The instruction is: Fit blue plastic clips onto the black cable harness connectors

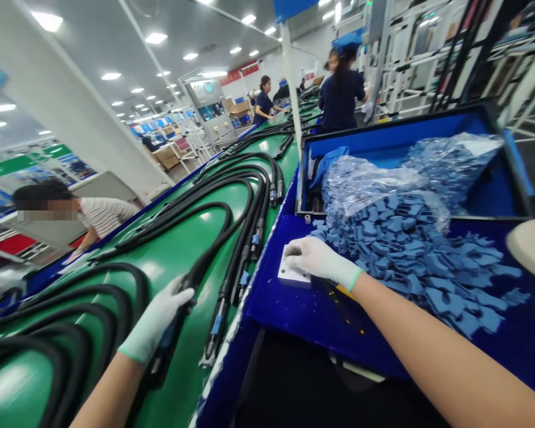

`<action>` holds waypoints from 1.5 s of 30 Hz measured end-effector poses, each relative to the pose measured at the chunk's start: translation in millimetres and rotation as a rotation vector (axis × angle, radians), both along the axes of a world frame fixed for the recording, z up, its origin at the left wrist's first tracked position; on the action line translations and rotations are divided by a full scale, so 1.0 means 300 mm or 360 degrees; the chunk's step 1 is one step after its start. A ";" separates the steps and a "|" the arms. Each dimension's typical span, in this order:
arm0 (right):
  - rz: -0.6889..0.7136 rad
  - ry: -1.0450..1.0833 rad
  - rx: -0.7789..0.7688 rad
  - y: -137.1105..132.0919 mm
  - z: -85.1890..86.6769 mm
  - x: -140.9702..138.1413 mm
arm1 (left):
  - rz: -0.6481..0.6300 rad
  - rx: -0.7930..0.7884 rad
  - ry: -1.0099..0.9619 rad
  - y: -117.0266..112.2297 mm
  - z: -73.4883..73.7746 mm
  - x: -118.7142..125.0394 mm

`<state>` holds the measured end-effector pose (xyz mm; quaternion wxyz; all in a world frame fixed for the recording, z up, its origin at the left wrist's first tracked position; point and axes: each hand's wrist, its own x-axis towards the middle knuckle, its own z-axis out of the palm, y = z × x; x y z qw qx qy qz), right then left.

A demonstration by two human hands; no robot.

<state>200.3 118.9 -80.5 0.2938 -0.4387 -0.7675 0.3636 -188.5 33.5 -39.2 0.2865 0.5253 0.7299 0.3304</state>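
My left hand (160, 318), in a white glove, is closed around a black hose (207, 255) above the green conveyor (178, 238). Beyond the glove that hose bends back in a loop. On the blue work surface (271, 303), my right hand (323, 260), also gloved, rests its curled fingers on a small white block (289, 272) with holes. Whatever those fingertips pinch is too small or hidden to make out. A heap of blue plastic clips (410, 249) lies just right of this hand, partly under the forearm.
More looped black hoses (116, 297) with metal ends and blue clips cover the conveyor. Behind the heap stands a blue bin (485, 190) with plastic bags (383, 178). A person in a striped shirt (104, 215) leans in at left; other people (343, 98) stand farther along.
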 end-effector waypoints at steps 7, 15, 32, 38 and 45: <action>0.0087 -0.0047 -0.0013 0.014 -0.028 -0.015 | 0.0127 -0.0483 0.0585 -0.274 -0.148 -0.243; 0.0068 -0.0093 -0.0029 0.021 -0.063 -0.014 | 0.0376 -0.0894 0.0656 -0.536 -0.166 -0.419; 0.0422 0.0358 -0.0210 -0.284 0.045 -0.163 | 0.0335 0.0257 -0.0764 -0.273 0.160 -0.137; 0.0473 0.0794 -0.0621 -0.494 0.039 -0.365 | 0.0124 0.0559 -0.0900 -0.149 0.152 0.190; 0.0423 0.0957 -0.1029 -0.472 0.028 -0.186 | -0.0370 0.1038 0.0860 -0.168 0.124 0.276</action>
